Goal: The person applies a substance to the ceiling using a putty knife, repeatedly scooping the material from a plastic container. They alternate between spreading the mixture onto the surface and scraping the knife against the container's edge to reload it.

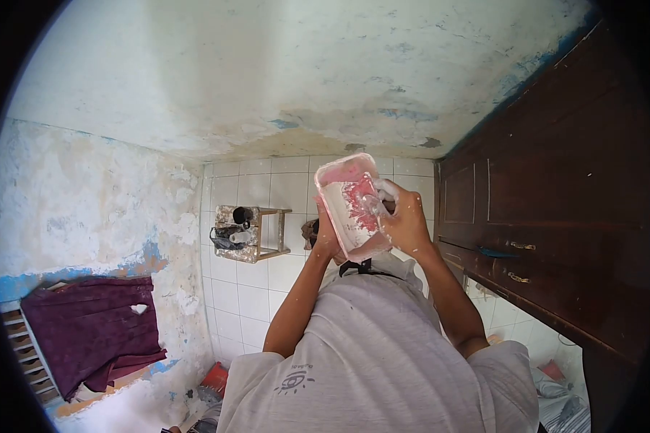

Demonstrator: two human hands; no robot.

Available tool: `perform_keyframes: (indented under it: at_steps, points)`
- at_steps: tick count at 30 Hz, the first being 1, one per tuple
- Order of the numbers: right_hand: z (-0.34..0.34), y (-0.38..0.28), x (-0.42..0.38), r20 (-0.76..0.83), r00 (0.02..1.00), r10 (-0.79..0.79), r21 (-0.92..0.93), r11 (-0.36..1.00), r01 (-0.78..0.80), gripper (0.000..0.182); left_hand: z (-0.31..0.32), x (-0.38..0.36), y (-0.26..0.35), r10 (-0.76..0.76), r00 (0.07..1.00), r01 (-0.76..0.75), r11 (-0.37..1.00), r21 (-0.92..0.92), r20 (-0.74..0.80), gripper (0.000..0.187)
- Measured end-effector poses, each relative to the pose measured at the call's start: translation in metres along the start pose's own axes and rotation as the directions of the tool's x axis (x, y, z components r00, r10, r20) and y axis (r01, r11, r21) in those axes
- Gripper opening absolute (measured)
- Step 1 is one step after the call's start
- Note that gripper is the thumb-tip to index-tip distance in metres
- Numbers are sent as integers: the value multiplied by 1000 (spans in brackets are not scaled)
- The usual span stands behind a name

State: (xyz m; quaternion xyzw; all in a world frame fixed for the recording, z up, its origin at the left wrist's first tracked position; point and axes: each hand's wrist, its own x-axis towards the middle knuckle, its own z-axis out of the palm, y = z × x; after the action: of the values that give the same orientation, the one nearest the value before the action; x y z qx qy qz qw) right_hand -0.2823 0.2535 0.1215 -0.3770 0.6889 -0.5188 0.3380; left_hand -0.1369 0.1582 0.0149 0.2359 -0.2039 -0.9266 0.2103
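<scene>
My left hand [326, 229] is wrapped along the left side of a pink plastic tub [339, 173], holding it tilted in front of my chest. White paste [337, 204] covers part of the tub's inside, and the pink shows through in streaks. Over the tub's right side, my right hand [404, 220] has its fingers curled in, with white paste smeared on the fingertips. A small dark patch shows between those fingers; what they grip is mostly hidden.
A paint-spattered wooden stool [247, 254] stands on the tiled floor to the left, bearing a black cup [244, 215] and a dark bag [227, 237]. Patchy walls rise ahead and left, where a purple curtain [94, 332] hangs. A dark wooden cabinet [556, 173] flanks the right.
</scene>
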Motion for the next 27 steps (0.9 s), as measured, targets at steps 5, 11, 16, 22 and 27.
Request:
perform_keyframes:
  at_steps: [5,11,16,22,27]
  points:
    - [-12,32,7,43,994,105,402,908,-114,26,-4,-3,-5,-11,985,42,983,177,-170,92]
    - [-8,46,0,-113,984,140,532,845,-58,20,14,-16,8,-51,993,52,999,4,-107,89]
    - [-2,38,-20,-242,958,-155,91,979,181,15,2,-21,3,19,997,-27,994,-103,-77,89]
    - [25,31,-17,-73,851,-519,-261,834,486,18,-24,-32,7,61,996,-69,990,-125,-72,88]
    - [47,17,-14,-35,846,-533,-284,817,503,19,-14,-38,23,138,981,-156,979,-131,-133,87]
